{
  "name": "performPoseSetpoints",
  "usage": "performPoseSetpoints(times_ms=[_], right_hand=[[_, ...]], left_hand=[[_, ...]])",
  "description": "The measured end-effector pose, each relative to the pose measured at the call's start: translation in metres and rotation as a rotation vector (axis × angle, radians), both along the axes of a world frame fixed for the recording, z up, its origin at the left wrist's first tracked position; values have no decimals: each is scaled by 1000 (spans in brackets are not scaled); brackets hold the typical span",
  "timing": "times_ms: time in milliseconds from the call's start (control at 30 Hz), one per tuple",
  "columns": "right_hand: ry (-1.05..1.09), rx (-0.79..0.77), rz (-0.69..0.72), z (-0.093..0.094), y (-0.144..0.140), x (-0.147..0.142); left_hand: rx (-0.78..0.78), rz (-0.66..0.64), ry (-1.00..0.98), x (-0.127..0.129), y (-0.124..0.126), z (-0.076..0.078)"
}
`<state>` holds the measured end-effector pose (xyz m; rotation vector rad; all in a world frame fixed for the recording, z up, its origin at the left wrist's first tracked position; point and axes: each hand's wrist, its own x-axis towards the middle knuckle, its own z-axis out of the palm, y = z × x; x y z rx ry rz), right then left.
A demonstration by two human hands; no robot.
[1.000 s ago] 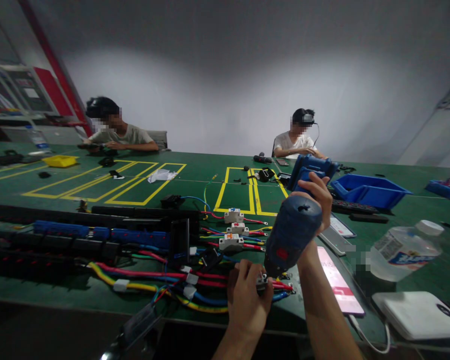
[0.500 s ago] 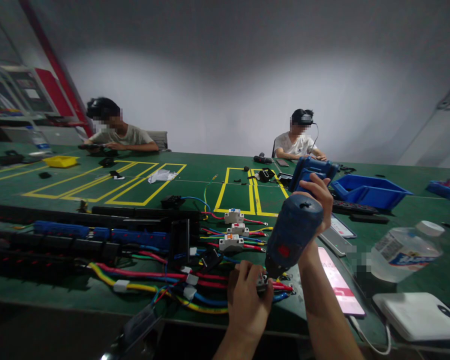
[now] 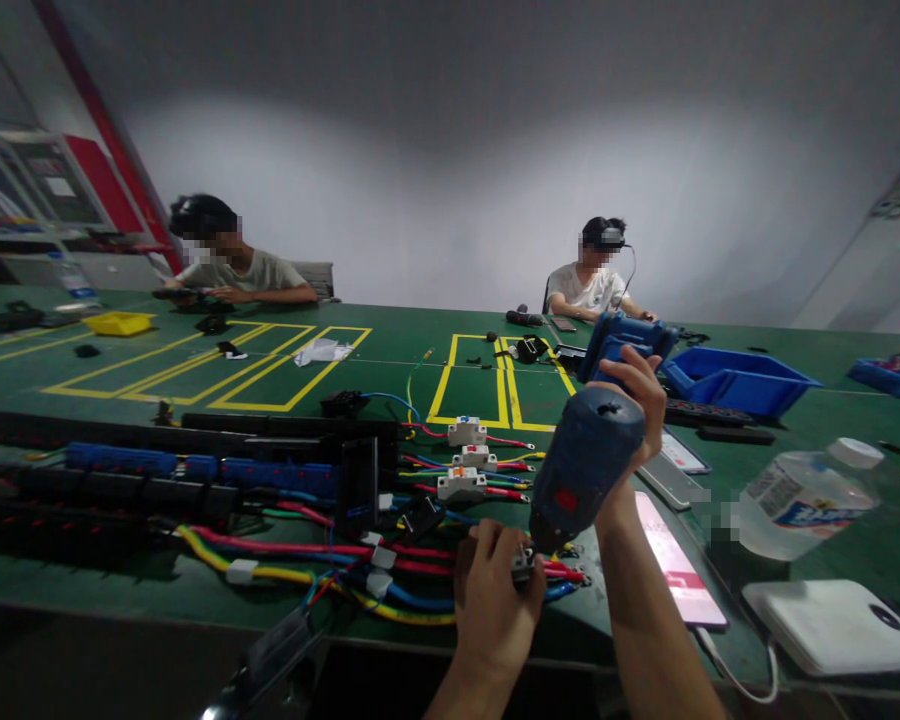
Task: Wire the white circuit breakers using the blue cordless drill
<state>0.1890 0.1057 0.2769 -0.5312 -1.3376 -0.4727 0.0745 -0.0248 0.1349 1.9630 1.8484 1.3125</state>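
Note:
My right hand (image 3: 637,400) is wrapped round the grip of a blue cordless drill (image 3: 589,460), its chuck pointing down and its battery end up. The chuck end meets a small grey-white part that looks like a circuit breaker (image 3: 523,565), and the bit's tip cannot be made out. My left hand (image 3: 497,585) is closed on that part, thumb and fingers at its sides. Red cables (image 3: 420,562) and a blue cable (image 3: 427,602) run under my left hand and come out to its right, ending in ring lugs. Just behind lie several more circuit breakers (image 3: 462,484) with wires attached.
Black and blue power strips (image 3: 150,480) cover the table's left. A phone (image 3: 679,560), a white power bank (image 3: 832,628), a plastic bottle (image 3: 802,505) and a blue bin (image 3: 742,385) stand right. Two people (image 3: 240,265) (image 3: 589,285) sit across the green table (image 3: 397,370).
Almost nothing differs. Both hands, the drill and the part in my left hand keep their places; the view has shifted very slightly.

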Motion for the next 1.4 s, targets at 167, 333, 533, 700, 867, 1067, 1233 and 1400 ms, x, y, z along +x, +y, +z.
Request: performPoseSetpoints(times_ms=[167, 333, 533, 700, 867, 1067, 1233, 1400], right_hand=[[14, -11, -8, -1, 0, 1], [24, 8, 18, -1, 0, 1], [9, 12, 21, -1, -1, 1], [24, 19, 30, -1, -1, 0], [-6, -37, 22, 1, -6, 2], [17, -52, -1, 0, -7, 4], [20, -71, -15, -1, -5, 4], [45, -41, -6, -1, -3, 3]], left_hand=[[5, 23, 7, 0, 0, 3], [1, 13, -6, 0, -1, 3], [-37, 0, -18, 1, 0, 2], [-27, 8, -18, 1, -1, 2], [-14, 0, -10, 0, 0, 1], [-16, -3, -16, 0, 0, 0], [-20, 3, -19, 1, 1, 0], [-21, 5, -18, 1, 2, 0]])
